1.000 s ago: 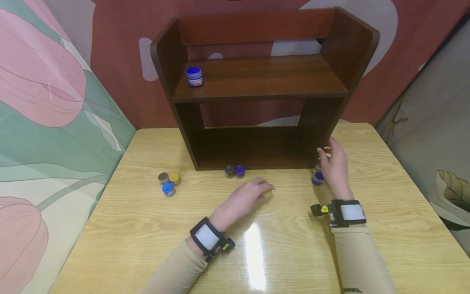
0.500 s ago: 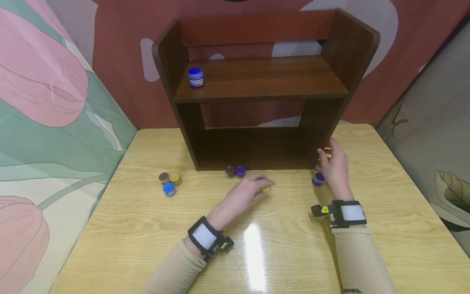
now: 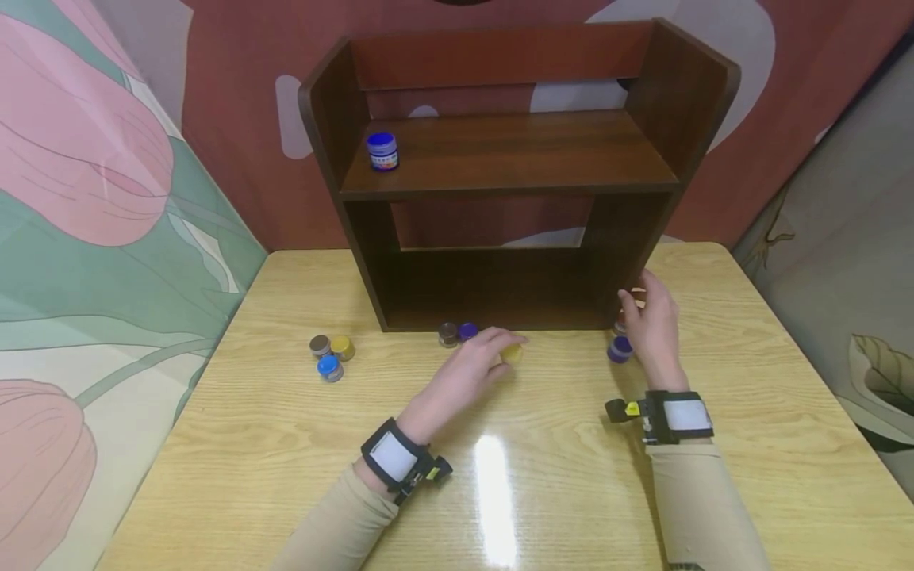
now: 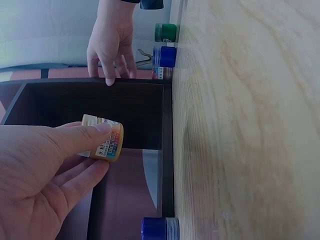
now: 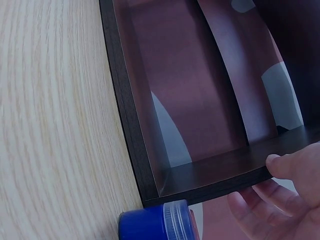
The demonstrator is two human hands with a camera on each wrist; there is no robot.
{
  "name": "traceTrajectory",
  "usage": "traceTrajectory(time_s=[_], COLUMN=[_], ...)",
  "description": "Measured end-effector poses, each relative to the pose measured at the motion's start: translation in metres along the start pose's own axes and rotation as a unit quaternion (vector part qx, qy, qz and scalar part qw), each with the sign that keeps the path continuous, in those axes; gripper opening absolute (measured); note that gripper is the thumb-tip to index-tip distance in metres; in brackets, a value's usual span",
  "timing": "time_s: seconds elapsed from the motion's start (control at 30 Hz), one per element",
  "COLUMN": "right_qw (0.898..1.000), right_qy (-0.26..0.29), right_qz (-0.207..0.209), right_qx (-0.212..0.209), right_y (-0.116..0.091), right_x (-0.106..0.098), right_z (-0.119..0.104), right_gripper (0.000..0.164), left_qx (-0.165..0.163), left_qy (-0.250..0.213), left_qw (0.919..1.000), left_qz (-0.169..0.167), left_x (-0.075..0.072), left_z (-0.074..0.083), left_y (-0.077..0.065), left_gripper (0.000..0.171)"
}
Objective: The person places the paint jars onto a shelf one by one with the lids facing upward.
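Observation:
In the head view, my left hand holds a yellow paint jar in front of the dark wooden shelf. The left wrist view has this jar pinched between thumb and fingers, its printed label showing. Just beyond the hand, a brown-lidded jar and a purple-blue one stand by the shelf's front edge. My right hand grips the shelf's right side panel, thumb on the front edge and fingers on the outer side. Beside it stands a dark blue jar, with another jar partly hidden behind.
A blue-lidded jar stands at the left of the upper shelf board. On the table's left are a brown-lidded jar, a yellow jar and a light blue jar. The left wrist view also shows a green jar.
My left hand has moved left and slightly toward the shelf with the yellow jar, now partly covering the purple-blue jar. The right hand has stayed on the side panel.

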State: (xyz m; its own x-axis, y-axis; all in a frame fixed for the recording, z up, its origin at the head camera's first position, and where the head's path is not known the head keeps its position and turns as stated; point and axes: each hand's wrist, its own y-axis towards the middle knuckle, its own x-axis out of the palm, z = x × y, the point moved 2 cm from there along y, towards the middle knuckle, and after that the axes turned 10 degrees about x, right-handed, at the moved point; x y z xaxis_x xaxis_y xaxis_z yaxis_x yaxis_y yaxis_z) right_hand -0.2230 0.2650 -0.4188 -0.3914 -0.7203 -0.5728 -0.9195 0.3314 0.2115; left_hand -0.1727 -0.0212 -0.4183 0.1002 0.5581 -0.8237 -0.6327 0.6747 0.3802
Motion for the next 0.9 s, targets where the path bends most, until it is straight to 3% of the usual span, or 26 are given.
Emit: traceTrajectory(time_s=[0.23,0.5,0.9], right_qw=[1.0,1.0,1.0], right_qy=[0.001,0.004,0.001], right_qz=[-0.001,-0.003,-0.007], right_qx=[0.002,0.002,0.005], right_y=[0.0,0.0,0.001], right_x=[0.0,-0.001,0.0], right_z=[0.0,0.0,0.001], right_gripper=[0.036,0.037,0.037], left_qx=[-0.01,0.003,-0.004], left_qy=[-0.01,-0.024,-0.011], left_qw=[0.9997,0.9982,0.997], left_qz=[0.021,0.055,0.076], left_x=[-0.003,-0.006,-0.011], left_z=[-0.001,-0.003,-0.005], left_y=[0.002,0.002,0.001], left_gripper=[0.044,0.041,0.041])
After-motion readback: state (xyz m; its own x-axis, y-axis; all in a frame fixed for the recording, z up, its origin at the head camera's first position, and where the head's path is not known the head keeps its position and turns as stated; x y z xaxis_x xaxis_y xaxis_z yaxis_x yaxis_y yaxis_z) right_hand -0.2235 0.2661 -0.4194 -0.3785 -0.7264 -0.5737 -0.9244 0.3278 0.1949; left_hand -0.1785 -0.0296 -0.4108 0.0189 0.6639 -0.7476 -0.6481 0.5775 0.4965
